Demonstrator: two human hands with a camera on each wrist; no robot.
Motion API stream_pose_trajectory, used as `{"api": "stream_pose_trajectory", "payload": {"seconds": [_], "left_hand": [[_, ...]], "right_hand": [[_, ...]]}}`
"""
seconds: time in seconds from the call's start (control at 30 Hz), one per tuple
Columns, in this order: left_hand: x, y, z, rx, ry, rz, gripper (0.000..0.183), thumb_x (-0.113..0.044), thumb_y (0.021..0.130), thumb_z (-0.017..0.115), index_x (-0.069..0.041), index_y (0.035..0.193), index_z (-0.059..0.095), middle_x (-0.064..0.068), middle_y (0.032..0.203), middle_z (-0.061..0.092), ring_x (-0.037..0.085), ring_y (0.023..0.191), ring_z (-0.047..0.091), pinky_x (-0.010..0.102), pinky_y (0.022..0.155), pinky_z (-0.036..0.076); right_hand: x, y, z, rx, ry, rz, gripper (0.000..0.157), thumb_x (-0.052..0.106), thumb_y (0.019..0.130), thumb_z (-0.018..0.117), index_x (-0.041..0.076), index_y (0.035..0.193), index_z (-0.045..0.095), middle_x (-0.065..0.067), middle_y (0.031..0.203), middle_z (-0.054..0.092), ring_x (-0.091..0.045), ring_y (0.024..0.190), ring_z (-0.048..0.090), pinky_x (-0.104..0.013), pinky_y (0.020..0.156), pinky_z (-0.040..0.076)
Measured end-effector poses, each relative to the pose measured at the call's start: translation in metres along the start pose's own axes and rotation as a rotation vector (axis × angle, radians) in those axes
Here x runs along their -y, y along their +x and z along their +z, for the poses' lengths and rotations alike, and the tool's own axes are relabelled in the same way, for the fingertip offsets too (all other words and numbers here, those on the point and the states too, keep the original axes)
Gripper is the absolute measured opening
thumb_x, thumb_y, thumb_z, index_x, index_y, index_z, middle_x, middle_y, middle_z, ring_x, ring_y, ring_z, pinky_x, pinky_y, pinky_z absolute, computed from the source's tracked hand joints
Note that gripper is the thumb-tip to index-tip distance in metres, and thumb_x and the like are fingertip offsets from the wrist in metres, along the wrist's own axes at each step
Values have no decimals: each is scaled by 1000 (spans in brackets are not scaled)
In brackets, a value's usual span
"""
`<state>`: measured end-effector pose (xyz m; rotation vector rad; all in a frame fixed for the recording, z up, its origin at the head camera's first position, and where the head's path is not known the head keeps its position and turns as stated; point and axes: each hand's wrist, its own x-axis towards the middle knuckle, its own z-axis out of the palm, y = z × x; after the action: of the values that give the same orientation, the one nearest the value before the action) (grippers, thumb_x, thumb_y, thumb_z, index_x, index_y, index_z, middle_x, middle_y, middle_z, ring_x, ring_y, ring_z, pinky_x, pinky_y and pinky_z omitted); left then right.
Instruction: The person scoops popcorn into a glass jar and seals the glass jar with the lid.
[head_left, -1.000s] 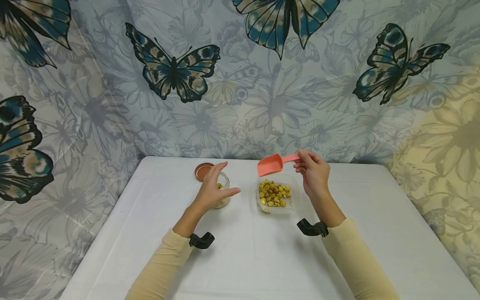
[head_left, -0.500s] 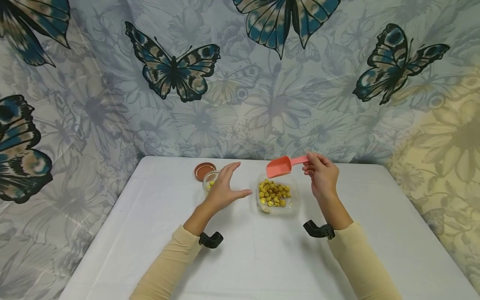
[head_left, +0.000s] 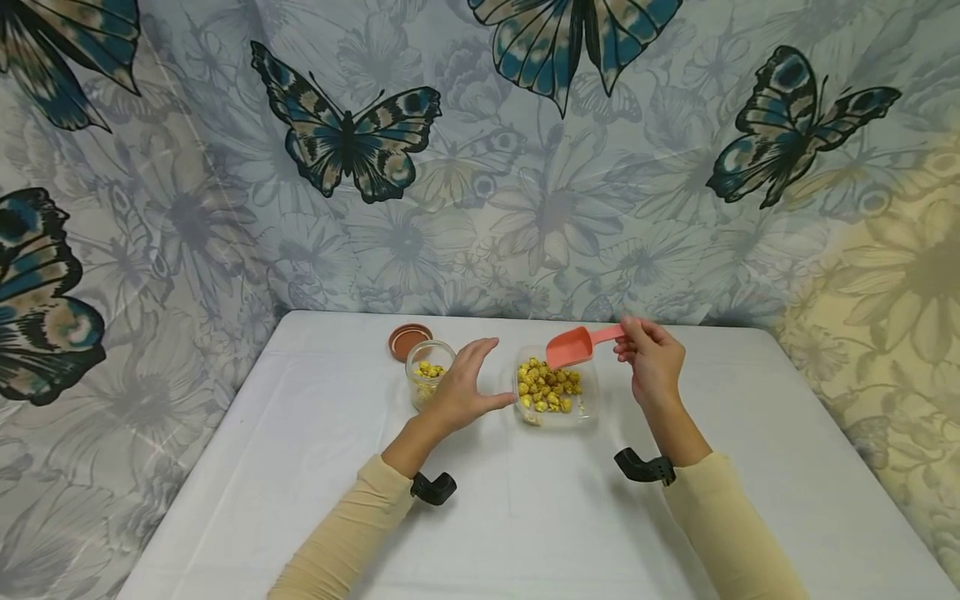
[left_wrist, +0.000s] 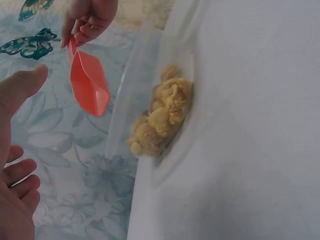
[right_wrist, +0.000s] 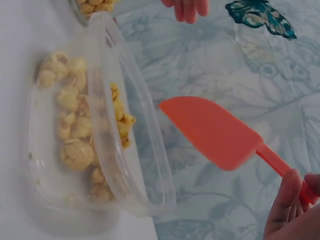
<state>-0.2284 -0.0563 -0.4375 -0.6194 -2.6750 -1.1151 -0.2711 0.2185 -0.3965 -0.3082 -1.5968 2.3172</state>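
Observation:
My right hand (head_left: pixel 654 364) pinches the handle of a coral-red plastic scoop (head_left: pixel 570 347) over the far part of a clear plastic container (head_left: pixel 592 412). No popcorn shows in the scoop's bowl in the left wrist view. Yellow popcorn (head_left: pixel 547 388) lies in the container, also seen through its wall (right_wrist: pixel 75 107) in the right wrist view. My left hand (head_left: pixel 459 398) hovers with fingers and thumb spread, between a glass jar (head_left: pixel 413 385) and the container. The thumb appears close to the container's left wall; contact is unclear. The jar holds some popcorn and is partly hidden by the hand.
A brown round lid (head_left: pixel 409 341) lies behind the jar, near the back edge of the white-covered table (head_left: pixel 510 517). A butterfly-patterned cloth (head_left: pixel 555 217) hangs close behind the table. Each wrist wears a black camera mount.
My left hand has moved right, away from the jar towards the container, uncovering more of the jar. The scoop in my right hand has shifted right and come lower over the container.

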Motion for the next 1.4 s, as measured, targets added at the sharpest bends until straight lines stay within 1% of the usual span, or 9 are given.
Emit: {"api": "stream_pose_trajectory", "payload": {"seconds": [0.13,0.37,0.5,0.73,0.9,0.97,1.1,1.3,1.4], "left_hand": [[0,2,7,45,-32,-41,84,-49,72,70,-21,140,29,1,142,34,19,133,32,41,105,37],[1,4,21,116,-60,-110,85,-51,73,68,-20,141,29,3,143,33,20,134,31,42,105,36],[3,4,28,130,-58,-141,86,-54,72,67,-18,140,30,3,143,34,21,133,32,41,105,36],[5,4,40,147,-59,-202,87,-52,72,69,-15,140,30,6,142,35,24,132,33,42,105,35],[5,4,46,166,-77,-216,87,-50,72,69,-15,141,28,7,143,34,24,133,32,41,106,34],[6,4,48,172,-89,-217,88,-52,71,69,-16,141,28,7,143,34,23,133,32,41,107,34],[7,4,52,180,-94,-218,89,-54,71,68,-17,141,28,5,142,34,22,132,33,40,107,34],[7,4,56,182,-99,-219,88,-51,71,70,-16,141,28,6,142,34,23,132,34,41,106,35],[6,5,56,182,-94,-225,88,-51,71,70,-17,141,28,6,142,34,23,132,34,41,106,35]], "right_hand": [[-15,11,-9,-2,-53,-56,33,20,73,74,-4,94,64,-6,62,65,-12,43,56,-20,40,47],[-93,79,-58,86,-82,-221,34,24,74,74,1,96,65,-8,70,67,-17,45,58,-25,39,48],[-81,64,-53,99,-104,-233,29,19,76,73,-3,93,65,-10,67,66,-17,44,57,-23,39,47],[-17,-8,-2,41,-380,-310,25,15,79,69,-7,88,63,2,58,61,-8,40,53,-17,38,44],[-5,-28,9,39,-566,-432,20,14,82,64,-5,89,65,-7,62,58,-15,43,54,-14,40,44],[-5,-32,11,35,-624,-497,17,11,82,64,-5,88,66,-13,64,56,-21,45,54,-13,40,43],[-8,-33,13,45,-657,-542,16,7,81,63,-8,86,65,-17,63,56,-28,46,54,-11,41,42],[-35,-10,-2,26,-643,-468,21,16,83,64,-4,88,66,-12,62,57,-11,42,53,-14,40,44],[-56,10,-16,35,-529,-414,24,20,82,66,-2,90,66,-4,61,60,-8,42,54,-17,39,45]]}}
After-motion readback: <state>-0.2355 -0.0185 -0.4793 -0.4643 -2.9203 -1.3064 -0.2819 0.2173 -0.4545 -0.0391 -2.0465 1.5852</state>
